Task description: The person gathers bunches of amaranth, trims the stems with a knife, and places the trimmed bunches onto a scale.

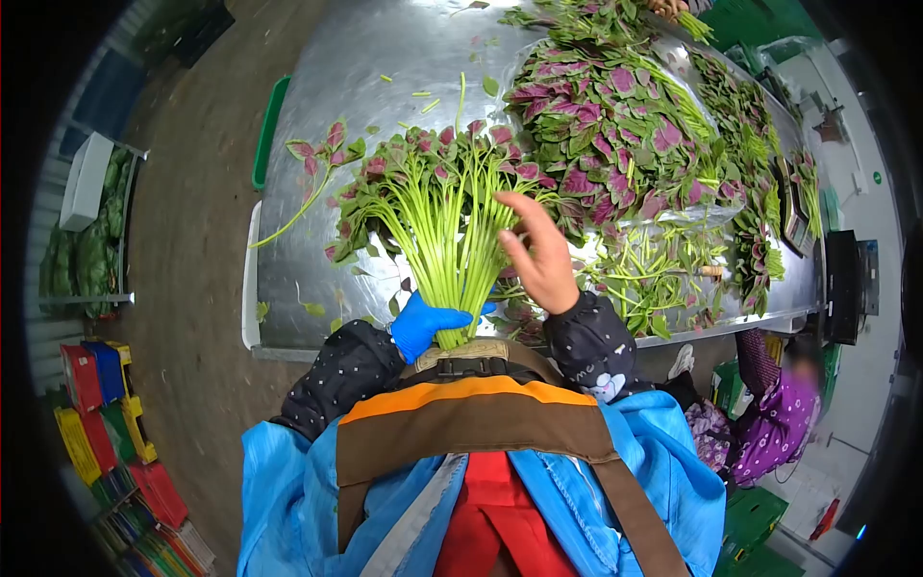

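My left hand [430, 324], in a blue glove, is wrapped round the lower stems of a bunch of amaranth [447, 226]. The bunch fans out away from me over the metal table, its pale green stems toward my body and its green and purple leaves at the far end. My bare right hand [540, 248] is at the right side of the bunch, thumb and fingers apart, fingertips close to the upper stems. A single amaranth stalk [312, 197] lies to the left of the bunch. A large heap of amaranth [615, 130] lies beyond my right hand.
Cut stems and scraps [654, 279] are scattered over the metal table [332, 87] at right. A scale-like device [795, 207] stands at the right edge. Another person's hand [665, 8] is at the far end. A person in purple [777, 423] is at lower right. Coloured crates [101, 409] stand at left.
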Action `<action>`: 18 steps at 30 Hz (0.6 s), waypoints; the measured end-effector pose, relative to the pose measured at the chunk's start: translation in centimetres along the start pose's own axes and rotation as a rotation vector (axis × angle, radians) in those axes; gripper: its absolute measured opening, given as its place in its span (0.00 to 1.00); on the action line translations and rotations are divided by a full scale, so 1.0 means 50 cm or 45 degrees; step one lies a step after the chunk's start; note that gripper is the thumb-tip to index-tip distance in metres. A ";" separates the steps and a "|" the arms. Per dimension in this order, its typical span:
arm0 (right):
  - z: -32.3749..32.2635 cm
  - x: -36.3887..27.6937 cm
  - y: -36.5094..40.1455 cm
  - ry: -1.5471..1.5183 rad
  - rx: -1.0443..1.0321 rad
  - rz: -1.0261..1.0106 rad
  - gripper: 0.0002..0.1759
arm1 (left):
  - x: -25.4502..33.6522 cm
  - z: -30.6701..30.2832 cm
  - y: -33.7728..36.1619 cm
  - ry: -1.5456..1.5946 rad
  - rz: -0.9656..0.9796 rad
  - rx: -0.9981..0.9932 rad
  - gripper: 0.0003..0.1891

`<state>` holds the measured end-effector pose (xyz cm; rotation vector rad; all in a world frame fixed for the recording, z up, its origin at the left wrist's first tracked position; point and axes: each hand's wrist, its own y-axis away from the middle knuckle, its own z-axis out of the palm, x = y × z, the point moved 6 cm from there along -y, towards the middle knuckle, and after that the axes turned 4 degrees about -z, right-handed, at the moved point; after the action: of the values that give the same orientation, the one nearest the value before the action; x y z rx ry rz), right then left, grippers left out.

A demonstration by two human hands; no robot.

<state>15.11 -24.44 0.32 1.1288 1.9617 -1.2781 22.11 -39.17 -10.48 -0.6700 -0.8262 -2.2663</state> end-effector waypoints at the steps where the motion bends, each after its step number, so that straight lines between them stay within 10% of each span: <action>1: 0.015 -0.010 -0.012 0.254 -0.128 -0.212 0.23 | 0.003 0.002 0.002 0.004 -0.005 0.016 0.34; 18: 0.042 0.080 -0.031 0.469 -0.366 0.157 0.15 | -0.005 -0.019 -0.001 -0.048 0.021 0.117 0.33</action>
<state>11.75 -25.27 -2.98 1.3830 2.2081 -0.7312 22.02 -39.74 -11.30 -0.6768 -0.9341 -2.1928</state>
